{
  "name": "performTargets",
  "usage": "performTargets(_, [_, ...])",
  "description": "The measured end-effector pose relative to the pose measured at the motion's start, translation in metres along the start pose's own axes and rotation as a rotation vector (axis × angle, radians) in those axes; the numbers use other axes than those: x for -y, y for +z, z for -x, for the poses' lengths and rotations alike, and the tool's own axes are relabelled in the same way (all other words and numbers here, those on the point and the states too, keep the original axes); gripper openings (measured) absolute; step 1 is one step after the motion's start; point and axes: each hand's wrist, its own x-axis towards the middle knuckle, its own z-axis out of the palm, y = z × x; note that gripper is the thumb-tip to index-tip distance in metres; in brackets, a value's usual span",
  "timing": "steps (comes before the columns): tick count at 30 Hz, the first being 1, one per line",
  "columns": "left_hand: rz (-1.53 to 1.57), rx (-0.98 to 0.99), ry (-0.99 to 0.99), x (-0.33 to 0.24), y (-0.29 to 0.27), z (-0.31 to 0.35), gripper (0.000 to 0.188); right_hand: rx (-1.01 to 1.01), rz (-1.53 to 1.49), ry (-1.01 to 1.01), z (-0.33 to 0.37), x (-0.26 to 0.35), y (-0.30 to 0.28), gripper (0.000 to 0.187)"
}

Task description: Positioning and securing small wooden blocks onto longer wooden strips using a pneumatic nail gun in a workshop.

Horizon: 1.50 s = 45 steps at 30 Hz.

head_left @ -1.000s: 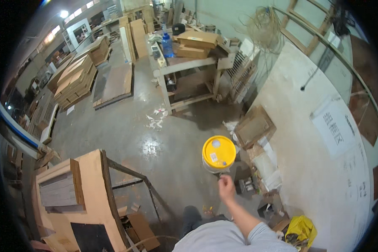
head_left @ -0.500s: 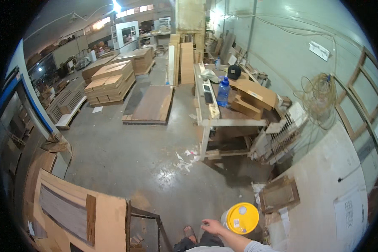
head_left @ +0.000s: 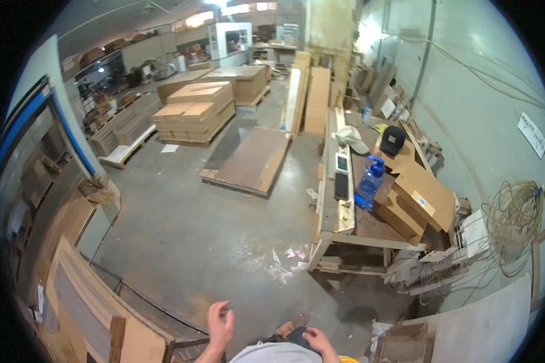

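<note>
My left hand (head_left: 220, 323) is raised at the lower edge, its fingers loosely bent and apart, holding nothing. Low over my dark trousers, my right hand (head_left: 317, 339) hangs with its fingers slightly curled, and I see nothing in it. Nearest to the left hand are wooden panels (head_left: 85, 302) propped at the lower left, with a dark metal frame (head_left: 191, 342) beside them. Only a sliver of a yellow bucket lid (head_left: 349, 359) shows beside my right forearm.
Ahead on the right stands a workbench (head_left: 339, 236) carrying a blue water bottle (head_left: 369, 183), cardboard boxes (head_left: 427, 195) and caps (head_left: 392, 141). A board stack (head_left: 248, 162) lies low on the floor ahead. Further back is a pallet of panels (head_left: 191, 121). White scraps (head_left: 281, 266) litter the floor.
My left hand has come into view at the lower edge. The bucket has slid almost out of view. The bench and boards appear larger and nearer, and the view has shifted left.
</note>
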Motion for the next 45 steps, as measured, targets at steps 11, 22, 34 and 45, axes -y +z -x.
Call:
performTargets(11, [0.04, 0.638, 0.046, -0.07, 0.318, -0.295, 0.033, -0.687, -0.914, 0.31, -0.087, 0.005, -0.151, 0.041])
performTargets(22, [0.199, 0.665, -0.191, -0.086, 0.545, -0.462, 0.049, -0.398, 0.183, 0.55, 0.0, -0.065, 0.16, 0.032])
performTargets(34, [0.074, 0.619, -0.049, -0.102, 0.548, -0.454, 0.065, -1.05, -1.221, 0.66, -0.11, 0.117, -0.018, 0.042])
performTargets(45, [0.312, 0.72, -0.284, -0.064, 0.527, -0.467, 0.073, -0.491, -0.772, 0.666, -0.129, 0.009, 0.085, 0.03])
